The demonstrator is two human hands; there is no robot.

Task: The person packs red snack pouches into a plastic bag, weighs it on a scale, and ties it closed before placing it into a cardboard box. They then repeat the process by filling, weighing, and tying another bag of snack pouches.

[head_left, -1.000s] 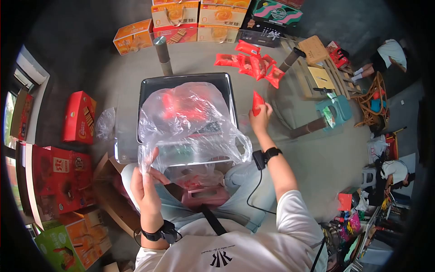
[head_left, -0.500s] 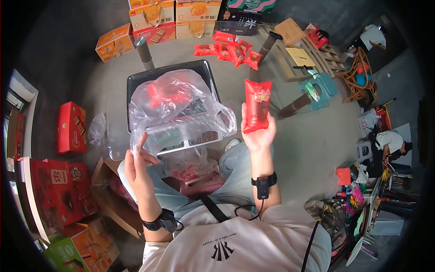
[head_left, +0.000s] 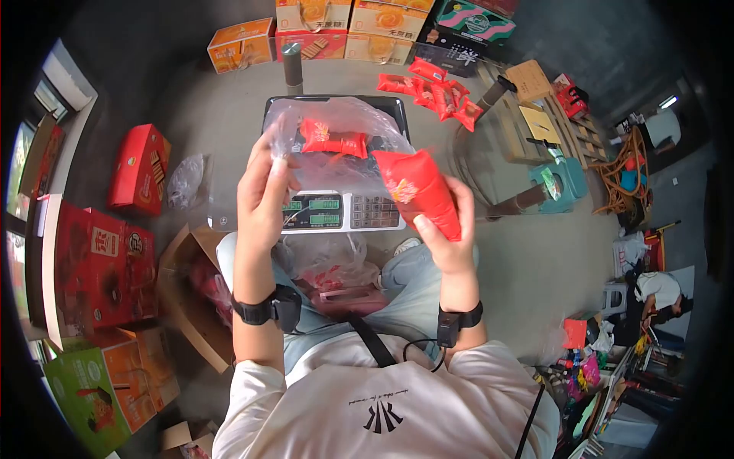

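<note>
My left hand pinches the edge of a clear plastic bag at its left side. The bag lies on the black tray of a digital scale, whose green display and keypad face me. Through the film shows a red packet. My right hand is wrapped round another red packet, a plump, sealed one with gold print, tilted to the left close to the bag's right side. Further back on the glass table lies a pile of several similar red packets.
Orange cartons are stacked beyond the table. To the left are a red box, a crumpled bag and an open cardboard box. A teal stool and wooden pallet stand right. Another person sits far right.
My left hand has moved up and lifted the bag's edge. My right hand has turned the red packet over from an upturned palm and brought it toward the bag. The view has shifted.
</note>
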